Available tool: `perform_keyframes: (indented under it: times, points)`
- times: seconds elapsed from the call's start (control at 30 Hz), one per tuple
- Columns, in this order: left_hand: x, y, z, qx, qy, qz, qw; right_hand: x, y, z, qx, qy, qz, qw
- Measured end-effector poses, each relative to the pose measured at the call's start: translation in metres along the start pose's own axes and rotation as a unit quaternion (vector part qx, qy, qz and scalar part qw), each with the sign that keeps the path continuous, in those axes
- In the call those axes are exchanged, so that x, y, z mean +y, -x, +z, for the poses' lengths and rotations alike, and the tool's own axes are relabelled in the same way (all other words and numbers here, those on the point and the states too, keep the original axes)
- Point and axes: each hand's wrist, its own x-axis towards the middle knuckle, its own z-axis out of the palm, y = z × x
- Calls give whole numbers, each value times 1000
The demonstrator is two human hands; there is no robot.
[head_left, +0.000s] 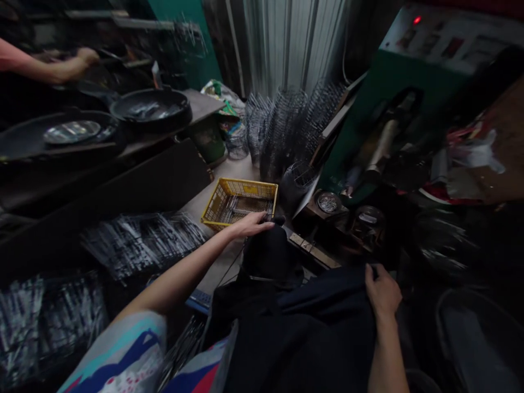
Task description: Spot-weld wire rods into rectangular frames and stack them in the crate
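left hand (250, 224): stretched forward, palm down, fingers loosely curled onto the top of a dark rounded object (268, 252); whether it really grips it can't be told, too dark.
dark object: sits directly under and just behind the left fingers, over the person's lap, touching the dark cloth (311, 322).
right hand (382, 293): closed, pinching a fold of that dark cloth at the knee, well apart from the left hand.
yellow basket (239, 202): just ahead of the left fingertips on the worktop (208, 203), metal parts lying inside; near, not touching.
wire stacks (286, 128): further ahead of the left hand, beyond the basket, upright rows.
flat wire pieces (143, 243): off to the left of the left forearm, blurred.
other person: an arm (53, 66) far ahead-left, at black pans (151, 108); not involved.
technique, my read: keep the right hand tight on the cloth as an anchor, keep the left wrist low, get a firm hold before lifting, avoid snagging the basket rim.
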Motion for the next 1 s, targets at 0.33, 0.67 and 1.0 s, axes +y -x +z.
perform_keyframes:
  times: [0.33, 0.67, 1.0]
  points:
    - [-8, -71, 14, -86, -118, -43, 988, 27, 6, 6, 36, -116, -6, 993]
    - [87, -95, 40, -73, -312, 141, 937, 68, 9, -1, 100, -244, 31, 964]
    - [186, 23, 2, 131, -174, 459, 861, 229, 22, -33, -41, 16, 337, 940]
